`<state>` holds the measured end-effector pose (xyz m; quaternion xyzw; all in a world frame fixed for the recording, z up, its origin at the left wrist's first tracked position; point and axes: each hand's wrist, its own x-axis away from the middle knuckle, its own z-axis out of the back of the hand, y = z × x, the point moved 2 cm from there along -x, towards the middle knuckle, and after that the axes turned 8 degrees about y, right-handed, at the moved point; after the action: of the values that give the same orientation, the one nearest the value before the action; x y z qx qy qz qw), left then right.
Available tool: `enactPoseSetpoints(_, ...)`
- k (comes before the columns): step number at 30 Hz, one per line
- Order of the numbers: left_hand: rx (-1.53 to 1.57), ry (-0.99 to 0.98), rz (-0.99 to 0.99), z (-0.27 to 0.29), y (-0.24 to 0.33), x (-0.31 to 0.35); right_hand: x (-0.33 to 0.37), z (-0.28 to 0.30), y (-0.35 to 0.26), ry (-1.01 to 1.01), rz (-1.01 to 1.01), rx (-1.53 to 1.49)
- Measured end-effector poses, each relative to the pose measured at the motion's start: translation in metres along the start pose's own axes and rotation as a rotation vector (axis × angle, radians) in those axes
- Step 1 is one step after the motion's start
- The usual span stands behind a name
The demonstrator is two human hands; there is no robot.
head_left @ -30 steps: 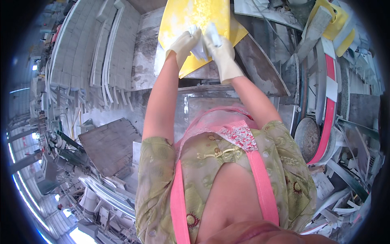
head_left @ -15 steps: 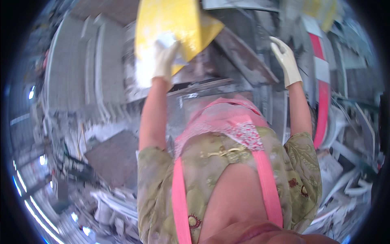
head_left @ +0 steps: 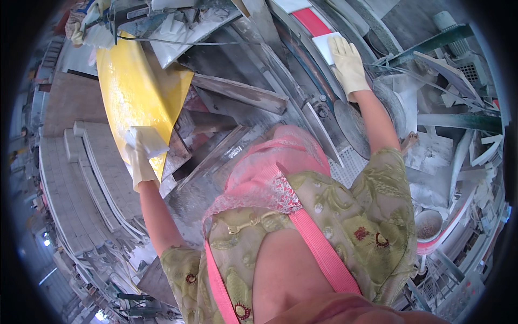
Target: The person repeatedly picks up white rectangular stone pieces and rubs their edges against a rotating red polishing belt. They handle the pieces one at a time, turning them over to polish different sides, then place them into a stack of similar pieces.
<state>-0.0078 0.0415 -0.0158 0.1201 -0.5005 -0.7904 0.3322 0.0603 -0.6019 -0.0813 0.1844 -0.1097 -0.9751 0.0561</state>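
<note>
The left hand (head_left: 141, 156) grips the near edge of a large yellow slab (head_left: 137, 92), fingers closed round it under a white pad, and the slab's long axis runs away from the person toward the upper left. The right hand (head_left: 348, 65) lies well apart at the upper right, flat and open on a small white tile (head_left: 327, 46), so the left is the one at the slab.

There are no packages, labels, signs or screens to see in this cluttered work place.
</note>
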Motion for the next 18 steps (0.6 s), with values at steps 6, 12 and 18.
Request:
enactPoseSetpoints(6,0.084,-0.067,-0.138,-0.001,-0.016,-0.035,-0.030,-0.002,0.001,-0.103,-0.119,-0.090)
enactPoseSetpoints(12,-0.098,0.108,-0.113,0.004,-0.032,-0.031,-0.088,0.036,-0.119,-0.008,-0.335,-1.232)
enactPoseSetpoints(18,-0.014,0.057,0.021,-0.001,0.017,0.019,-0.066,0.074,-0.380,-0.244,-0.167,-2.016)
